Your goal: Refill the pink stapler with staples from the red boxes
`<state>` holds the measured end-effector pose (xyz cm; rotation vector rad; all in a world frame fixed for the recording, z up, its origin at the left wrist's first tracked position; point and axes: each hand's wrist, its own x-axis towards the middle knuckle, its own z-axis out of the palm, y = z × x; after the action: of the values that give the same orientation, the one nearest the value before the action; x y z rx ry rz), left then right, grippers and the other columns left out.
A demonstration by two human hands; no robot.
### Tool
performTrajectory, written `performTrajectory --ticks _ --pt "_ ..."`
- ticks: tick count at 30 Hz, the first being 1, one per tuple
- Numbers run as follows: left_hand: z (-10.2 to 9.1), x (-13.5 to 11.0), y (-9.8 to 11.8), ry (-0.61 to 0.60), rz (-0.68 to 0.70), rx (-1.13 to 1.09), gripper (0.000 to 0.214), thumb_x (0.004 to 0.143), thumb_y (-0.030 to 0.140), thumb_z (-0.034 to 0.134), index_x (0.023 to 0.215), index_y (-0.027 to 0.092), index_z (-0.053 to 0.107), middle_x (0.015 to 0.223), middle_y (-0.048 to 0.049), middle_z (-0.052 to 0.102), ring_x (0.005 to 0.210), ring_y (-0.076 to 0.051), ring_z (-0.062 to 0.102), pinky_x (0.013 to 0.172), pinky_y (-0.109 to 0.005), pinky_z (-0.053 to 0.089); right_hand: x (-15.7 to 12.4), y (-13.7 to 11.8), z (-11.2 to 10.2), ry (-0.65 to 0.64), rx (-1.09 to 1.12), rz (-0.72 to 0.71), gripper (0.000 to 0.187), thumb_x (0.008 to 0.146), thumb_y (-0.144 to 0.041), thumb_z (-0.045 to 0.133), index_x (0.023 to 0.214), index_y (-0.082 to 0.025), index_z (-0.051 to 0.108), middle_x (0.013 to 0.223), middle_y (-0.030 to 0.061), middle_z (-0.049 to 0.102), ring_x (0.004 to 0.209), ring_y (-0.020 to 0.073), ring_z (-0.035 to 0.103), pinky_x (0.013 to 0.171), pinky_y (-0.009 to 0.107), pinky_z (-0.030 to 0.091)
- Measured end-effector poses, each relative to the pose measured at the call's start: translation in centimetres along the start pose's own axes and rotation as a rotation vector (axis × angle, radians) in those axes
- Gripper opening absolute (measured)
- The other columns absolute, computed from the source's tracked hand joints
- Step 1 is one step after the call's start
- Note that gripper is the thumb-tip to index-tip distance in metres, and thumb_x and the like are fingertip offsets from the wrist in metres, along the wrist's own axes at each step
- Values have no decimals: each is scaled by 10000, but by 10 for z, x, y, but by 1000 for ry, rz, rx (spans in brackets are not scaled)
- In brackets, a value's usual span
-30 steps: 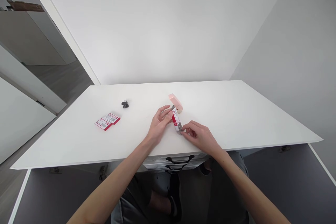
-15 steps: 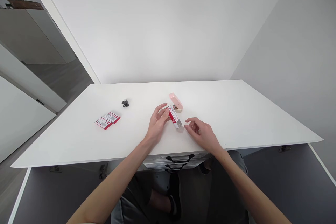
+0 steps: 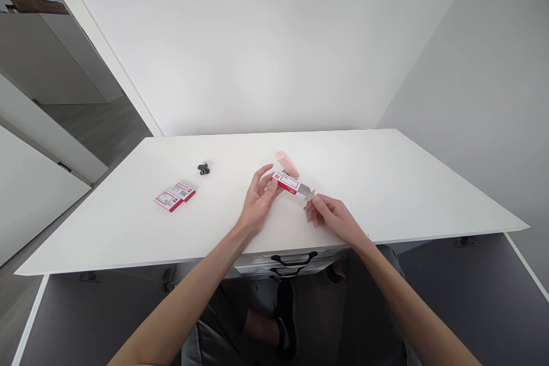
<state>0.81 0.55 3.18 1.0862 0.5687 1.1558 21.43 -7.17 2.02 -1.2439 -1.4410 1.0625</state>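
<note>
My left hand (image 3: 258, 200) grips a small red and white cardboard box (image 3: 286, 182) by its far end, between thumb and fingers. The box tilts down to the right, and its near end stands open with a grey flap sticking out. At that flap, the thumb and index finger of my right hand (image 3: 328, 211) are pinched together, the other fingers curled below. What lies inside the box is hidden. Just behind the box is a pink stapler (image 3: 286, 163), partly covered by it.
Two similar red and white boxes (image 3: 175, 197) lie on the left of the white table (image 3: 377, 183). Behind them sits a small black staple remover (image 3: 203, 168). Drawers with black handles (image 3: 294, 259) are under the front edge, and a white wall (image 3: 274, 57) rises at the back.
My left hand has turned the box so that its open end points more to the right. My right hand has closed in from beside it and now pinches the flap.
</note>
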Motion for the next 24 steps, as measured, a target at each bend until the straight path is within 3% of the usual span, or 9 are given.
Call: performTrajectory --ticks 5,16,24 --pt "2 0 -1 -129 49 92 426 970 430 713 1347 252 626 1423 -102 632 1345 -287 589 1206 -540 442 0 -4 -3 5 65 -3 580 1005 -720 479 781 -216 659 706 33 661 610 164 555 645 331 474" --pt "1 0 1 -290 110 209 382 976 391 705 1333 265 651 1475 -91 592 1329 -284 590 1189 -548 469 1 3 -5 81 142 35 537 1022 -686 485 749 -232 574 662 7 590 612 174 522 665 334 434" --pt "6 -4 4 -219 52 225 329 995 421 668 1256 222 646 1449 -110 627 1344 -294 592 1127 -531 535 0 -2 -3 100 70 36 549 986 -720 524 715 -242 530 627 -17 559 599 167 511 665 321 436"
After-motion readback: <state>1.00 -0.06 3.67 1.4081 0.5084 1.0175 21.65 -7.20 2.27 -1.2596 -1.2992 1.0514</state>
